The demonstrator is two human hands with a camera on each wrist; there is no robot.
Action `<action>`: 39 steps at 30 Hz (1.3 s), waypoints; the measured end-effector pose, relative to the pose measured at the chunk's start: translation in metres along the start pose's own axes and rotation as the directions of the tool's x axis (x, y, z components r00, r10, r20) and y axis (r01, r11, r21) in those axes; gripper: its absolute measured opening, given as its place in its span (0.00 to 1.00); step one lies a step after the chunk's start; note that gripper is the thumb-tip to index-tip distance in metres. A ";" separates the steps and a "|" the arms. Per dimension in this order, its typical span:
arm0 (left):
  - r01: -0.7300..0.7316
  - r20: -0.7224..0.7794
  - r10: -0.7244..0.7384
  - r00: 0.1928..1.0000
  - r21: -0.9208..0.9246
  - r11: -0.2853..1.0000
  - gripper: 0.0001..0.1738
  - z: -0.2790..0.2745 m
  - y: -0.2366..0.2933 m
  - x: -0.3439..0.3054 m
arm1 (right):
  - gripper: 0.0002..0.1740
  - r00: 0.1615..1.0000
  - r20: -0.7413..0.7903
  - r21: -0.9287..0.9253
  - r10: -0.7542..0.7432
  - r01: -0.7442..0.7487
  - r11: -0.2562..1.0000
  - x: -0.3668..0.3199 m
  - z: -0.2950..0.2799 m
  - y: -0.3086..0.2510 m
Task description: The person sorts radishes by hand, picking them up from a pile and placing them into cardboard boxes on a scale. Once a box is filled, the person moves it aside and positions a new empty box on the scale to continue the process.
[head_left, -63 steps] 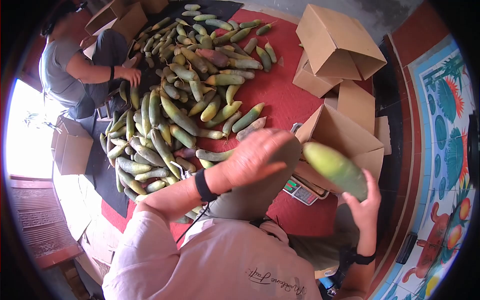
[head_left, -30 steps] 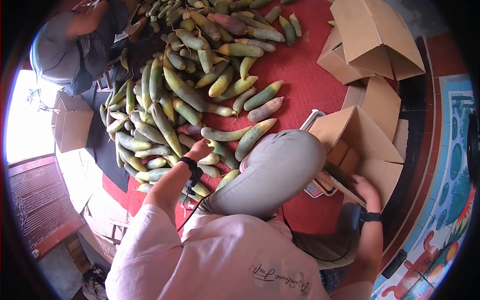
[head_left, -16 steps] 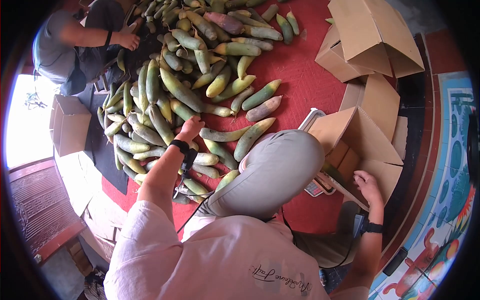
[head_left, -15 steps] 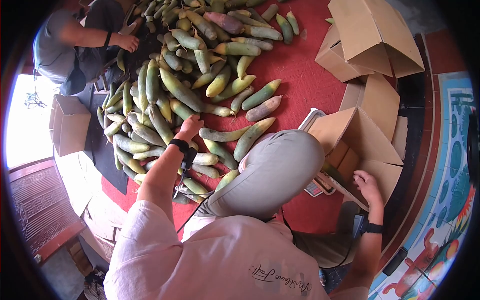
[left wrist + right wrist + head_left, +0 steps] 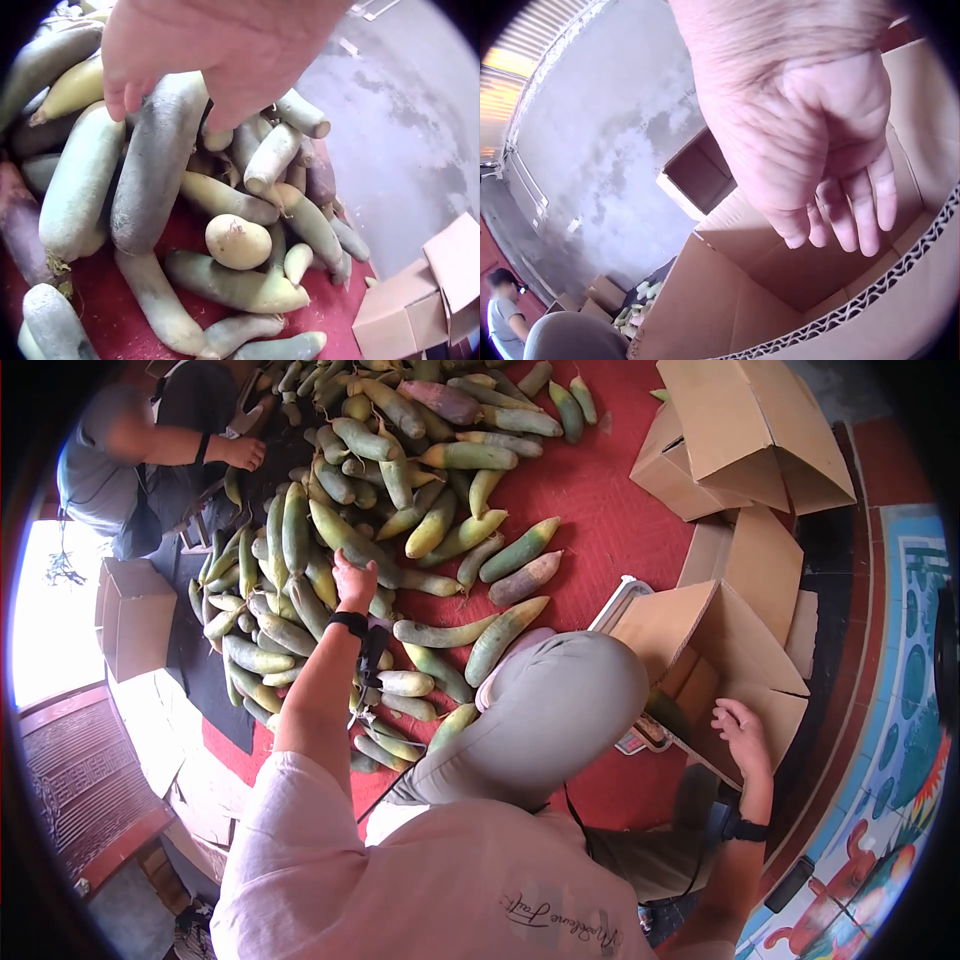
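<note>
My left hand (image 5: 355,580) is over the heap of green radishes (image 5: 465,455). In the left wrist view its fingers and thumb are spread on either side of the upper end of a large dark green radish (image 5: 157,165), and the fingertips overlap its neighbours. My right hand (image 5: 742,735) hangs over the near side of an upright cardboard box (image 5: 750,630), its fingers loosely extended with nothing in them, as the right wrist view also shows. Inside that box lies a green radish (image 5: 665,710), partly hidden by the box wall.
A scale (image 5: 625,600) stands beside the box, partly behind my raised knee (image 5: 570,700). More cardboard boxes (image 5: 765,435) are stacked at the back right. Another person (image 5: 110,470) sits at the far left of the heap, near a small box (image 5: 135,615). Red cloth (image 5: 590,510) covers the floor.
A large radish held in my right hand went into the box, and that hand has let go and lifted slightly. My left hand moved down to the heap, then farther forward over it.
</note>
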State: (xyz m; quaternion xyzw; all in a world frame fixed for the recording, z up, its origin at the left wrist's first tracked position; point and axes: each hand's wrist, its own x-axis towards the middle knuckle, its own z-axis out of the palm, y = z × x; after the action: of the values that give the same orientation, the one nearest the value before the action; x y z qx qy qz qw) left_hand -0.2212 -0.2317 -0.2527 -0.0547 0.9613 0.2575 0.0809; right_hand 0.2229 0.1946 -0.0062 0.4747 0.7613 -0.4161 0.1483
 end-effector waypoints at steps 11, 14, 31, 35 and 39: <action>0.400 0.095 -0.398 0.912 -0.416 0.817 0.40 0.042 -0.039 0.077 | 0.14 0.990 -0.114 0.051 -0.086 0.092 0.994 -0.024 -0.011 0.009; 0.490 0.136 -0.491 0.861 -0.481 0.727 0.37 0.011 0.009 0.048 | 0.13 0.980 -0.157 0.043 -0.122 0.130 0.991 -0.033 -0.012 0.018; 0.455 0.619 0.474 0.626 -0.784 0.422 0.30 -0.140 0.153 -0.122 | 0.15 0.924 -0.154 0.040 -0.349 0.359 0.932 -0.061 -0.003 -0.070; 0.399 0.508 0.715 0.481 -0.853 0.338 0.36 -0.185 0.215 -0.168 | 0.18 0.860 -0.124 0.073 -0.496 0.506 0.859 -0.092 0.009 -0.121; 0.366 0.501 0.783 0.368 -0.853 0.373 0.34 -0.190 0.256 -0.225 | 0.28 0.766 -0.014 0.061 -0.643 0.643 0.764 -0.117 0.022 -0.144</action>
State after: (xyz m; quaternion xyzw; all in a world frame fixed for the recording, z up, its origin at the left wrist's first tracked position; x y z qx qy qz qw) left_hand -0.0620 -0.0922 0.0758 0.2197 0.4343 0.7193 0.4957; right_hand 0.1567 0.0785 0.1240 0.1882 0.8640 -0.4668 -0.0151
